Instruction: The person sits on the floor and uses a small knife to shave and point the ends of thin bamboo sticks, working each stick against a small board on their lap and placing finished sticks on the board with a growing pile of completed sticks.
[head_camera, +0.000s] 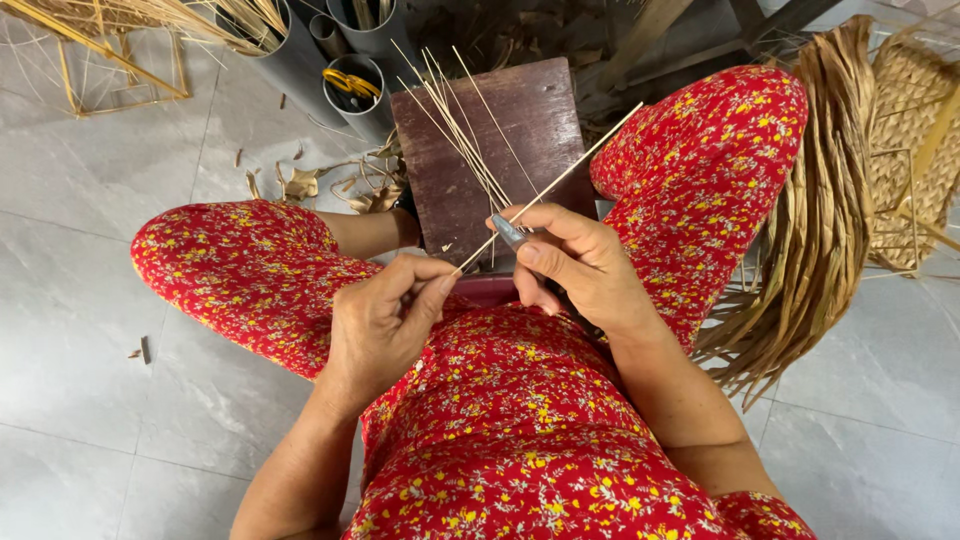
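My left hand (385, 315) pinches the near end of a thin pale bamboo strip (570, 165) that runs up and to the right. Over the strip, my right hand (575, 260) grips a small knife with a grey blade (508, 232), the blade touching the strip close to my left thumb. Several more thin strips (460, 130) fan out from under my right hand across a dark wooden block (530, 110) between my knees. I sit on the floor in red flowered clothing.
A bundle of dried palm leaves (820, 200) hangs over my right knee, with woven pieces (915, 130) beyond. Grey tubes (350, 70), one holding yellow scissors, stand ahead. Leaf scraps (340, 185) and a bamboo frame (100, 50) lie on the grey tiled floor.
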